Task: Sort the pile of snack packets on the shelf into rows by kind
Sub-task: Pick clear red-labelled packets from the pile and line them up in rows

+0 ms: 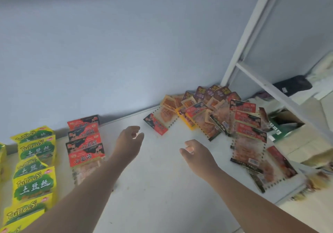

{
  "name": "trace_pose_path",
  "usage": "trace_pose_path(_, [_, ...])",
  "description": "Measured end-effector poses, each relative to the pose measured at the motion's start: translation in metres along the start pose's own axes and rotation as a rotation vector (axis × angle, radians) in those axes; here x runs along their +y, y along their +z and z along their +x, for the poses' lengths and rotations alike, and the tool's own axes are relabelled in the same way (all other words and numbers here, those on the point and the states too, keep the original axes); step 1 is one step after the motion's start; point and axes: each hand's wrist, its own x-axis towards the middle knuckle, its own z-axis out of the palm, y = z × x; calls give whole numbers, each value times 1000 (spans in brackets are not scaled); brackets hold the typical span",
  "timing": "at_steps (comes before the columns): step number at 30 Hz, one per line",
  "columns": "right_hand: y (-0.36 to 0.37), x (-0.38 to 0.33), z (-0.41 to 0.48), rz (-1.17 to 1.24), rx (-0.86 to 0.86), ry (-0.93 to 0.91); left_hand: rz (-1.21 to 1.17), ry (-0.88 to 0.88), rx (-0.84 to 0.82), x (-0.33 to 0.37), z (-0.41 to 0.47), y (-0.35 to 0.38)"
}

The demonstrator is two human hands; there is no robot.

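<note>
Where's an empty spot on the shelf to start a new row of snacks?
The biggest bare patch of shelf is in the middle, between the red packet row and the jumbled pile, around the left hand and right hand. Only a thin gap separates that row from the yellow-green row. The back right corner and right edge are crowded.

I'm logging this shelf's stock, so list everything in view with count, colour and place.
Flat plastic TuDouSi snack packets: at least six, yellow and green, row at left edge.
Red-and-black plastic snack packets: four, overlapped row beside them.
Unsorted pile of snack packets: many, red, purple, orange, yellow, right rear corner.
Flat shelf: one, white, beneath everything.
Metal shelf frame: one, white, right side.
Wall: one, pale blue, behind.
Left hand: one, empty, over shelf middle.
Right hand: one, empty, nearer the pile.
</note>
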Motion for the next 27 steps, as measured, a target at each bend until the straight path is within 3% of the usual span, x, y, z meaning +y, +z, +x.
trace_pose_path(6, [-49,45,32,-61,160,37,-80,-142,-30,33,41,29])
trace_pose_path(11, [-62,52,59,-176,213,-62,-204,-250,-41,42,70,34])
trace_pose_path(18, [-54,28,92,-654,260,-278,-34,-60,-37,49,60,30])
trace_pose_path(22, [-54,17,108,-785,225,-177,93,93,24,46,48,18])
trace_pose_path(27, [-57,8,113,-807,209,-145,35,171,73,53,37,5])
